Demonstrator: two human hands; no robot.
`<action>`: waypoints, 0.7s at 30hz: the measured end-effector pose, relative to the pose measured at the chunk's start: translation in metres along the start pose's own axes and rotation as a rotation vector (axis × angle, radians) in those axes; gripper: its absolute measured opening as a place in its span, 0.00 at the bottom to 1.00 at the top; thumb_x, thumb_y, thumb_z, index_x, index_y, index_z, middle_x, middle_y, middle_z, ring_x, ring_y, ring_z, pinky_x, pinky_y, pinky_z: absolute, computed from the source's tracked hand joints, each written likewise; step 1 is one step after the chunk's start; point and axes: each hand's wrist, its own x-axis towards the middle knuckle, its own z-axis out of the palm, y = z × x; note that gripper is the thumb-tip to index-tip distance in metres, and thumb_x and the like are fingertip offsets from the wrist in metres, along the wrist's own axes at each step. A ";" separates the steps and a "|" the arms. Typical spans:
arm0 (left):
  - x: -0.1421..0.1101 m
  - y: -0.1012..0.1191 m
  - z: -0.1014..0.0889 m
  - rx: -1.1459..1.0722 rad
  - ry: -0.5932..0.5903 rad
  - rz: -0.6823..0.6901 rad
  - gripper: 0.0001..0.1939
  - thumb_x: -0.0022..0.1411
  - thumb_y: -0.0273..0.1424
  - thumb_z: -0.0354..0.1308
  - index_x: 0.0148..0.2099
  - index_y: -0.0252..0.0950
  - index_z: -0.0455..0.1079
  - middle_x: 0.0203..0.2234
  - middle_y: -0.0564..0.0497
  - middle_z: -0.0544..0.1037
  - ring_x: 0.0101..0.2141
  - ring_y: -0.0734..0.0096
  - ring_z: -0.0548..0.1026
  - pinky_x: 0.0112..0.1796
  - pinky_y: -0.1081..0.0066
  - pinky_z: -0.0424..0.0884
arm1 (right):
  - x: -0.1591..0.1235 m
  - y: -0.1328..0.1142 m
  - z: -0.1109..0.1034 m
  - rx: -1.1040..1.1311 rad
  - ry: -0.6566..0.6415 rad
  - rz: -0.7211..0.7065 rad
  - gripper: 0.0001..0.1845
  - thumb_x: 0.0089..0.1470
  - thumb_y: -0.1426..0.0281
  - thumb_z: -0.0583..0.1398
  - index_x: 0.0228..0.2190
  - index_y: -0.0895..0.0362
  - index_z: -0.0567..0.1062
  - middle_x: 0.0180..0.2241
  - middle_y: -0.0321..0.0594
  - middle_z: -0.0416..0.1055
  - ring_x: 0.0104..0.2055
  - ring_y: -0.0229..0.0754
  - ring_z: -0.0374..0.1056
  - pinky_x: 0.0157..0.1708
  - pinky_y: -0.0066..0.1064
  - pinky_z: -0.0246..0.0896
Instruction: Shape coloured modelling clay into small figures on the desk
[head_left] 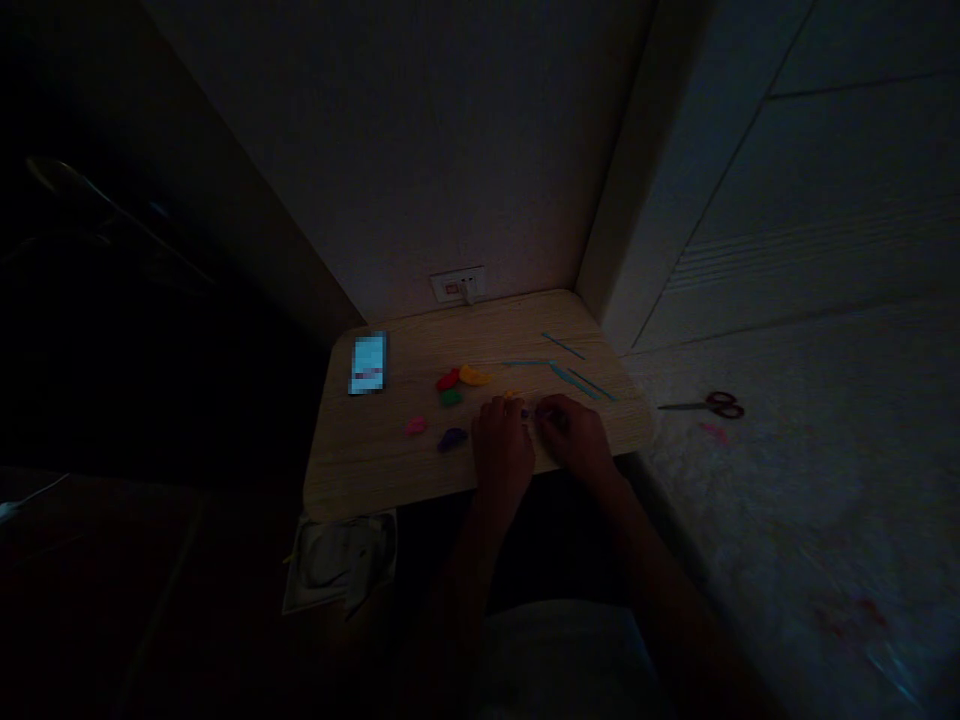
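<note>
The bench (375, 465) is a pale wood-grain board with rounded corners, set against a plain wall (450, 150) with a flat socket (452, 288) just beyond its far edge. Near the middle lie soft-looking, dough-like lumps with uneven, hand-shaped outlines: a red lump (448, 380) beside a longer, tapering yellow lump (474, 376), a squat green lump (451, 398) just on their near side, a small pink lump (415, 426) to the left and a rounded purple lump (452, 439) by the left hand (502, 440). A small orange piece (513, 394) shows at that hand's far side. Slim, smooth blue tools (574, 381) lie to the far right of the lumps, one with a broader, flat end. At far left a phone (369, 362) glows, flat on the wood. Red-handled scissors (705, 404) lie right of the bench on a pale, mottled surface (750, 520), near a pink scrap (715, 432). Both forearms reach in from the near side; the left hand is back up with fingers bent, and the right hand (574, 435) is angled leftward, its fingertips drawn in. Between them is a small dark purplish piece (527, 412); it is too dim to tell whether either hand grips it.
</note>
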 end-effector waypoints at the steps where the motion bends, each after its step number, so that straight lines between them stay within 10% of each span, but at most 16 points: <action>1: 0.004 0.000 0.004 0.083 -0.007 -0.003 0.15 0.62 0.20 0.56 0.49 0.39 0.73 0.45 0.40 0.76 0.49 0.47 0.70 0.52 0.50 0.65 | 0.001 0.001 0.000 -0.003 0.004 -0.004 0.09 0.57 0.72 0.60 0.41 0.55 0.78 0.40 0.45 0.82 0.39 0.48 0.77 0.42 0.40 0.71; 8: 0.013 -0.001 0.012 0.259 -0.056 0.033 0.09 0.68 0.25 0.54 0.41 0.37 0.76 0.43 0.37 0.75 0.48 0.45 0.69 0.49 0.49 0.66 | -0.001 0.006 -0.001 0.032 0.046 -0.049 0.10 0.57 0.72 0.60 0.40 0.55 0.79 0.40 0.46 0.81 0.42 0.49 0.77 0.46 0.42 0.72; 21: 0.004 -0.010 0.007 -0.464 0.102 -0.096 0.07 0.58 0.26 0.67 0.40 0.42 0.80 0.36 0.46 0.82 0.40 0.55 0.76 0.53 0.54 0.67 | -0.006 -0.002 -0.013 0.224 0.097 -0.054 0.11 0.60 0.68 0.63 0.44 0.54 0.80 0.40 0.43 0.82 0.37 0.45 0.76 0.39 0.36 0.72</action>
